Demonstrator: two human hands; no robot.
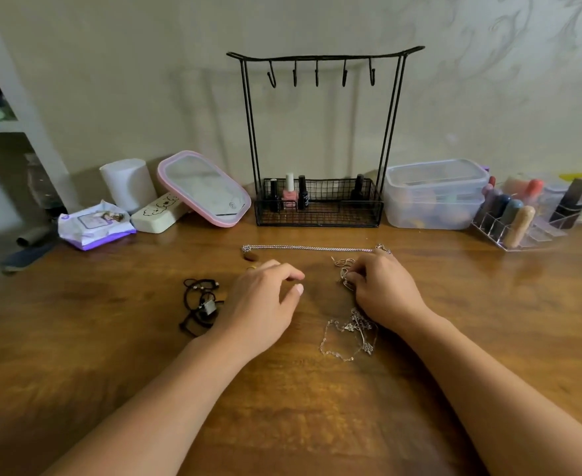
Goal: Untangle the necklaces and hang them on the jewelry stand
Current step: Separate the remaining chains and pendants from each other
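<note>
A black wire jewelry stand (pixel 320 58) with several bare hooks stands at the back of the wooden table (pixel 489 304). A silver chain (pixel 310 248) lies stretched straight in front of it, with a brown pendant (pixel 251 257) at its left end. My right hand (pixel 384 286) pinches a thin tangled silver necklace (pixel 344 269). Another tangled silver necklace (pixel 349 334) lies just below that hand. My left hand (pixel 265 297) hovers over the table with relaxed fingers, holding nothing. A black cord necklace (pixel 200 304) lies bunched to its left.
The stand's wire basket (pixel 319 218) holds nail polish bottles. Left of it lean a pink-rimmed mirror (pixel 203 190), a white cylinder (pixel 128 187), a cream case (pixel 159 214) and a wipes pack (pixel 93 228). Clear plastic boxes (pixel 434 194) and a cosmetics organizer (pixel 519 214) stand at the right.
</note>
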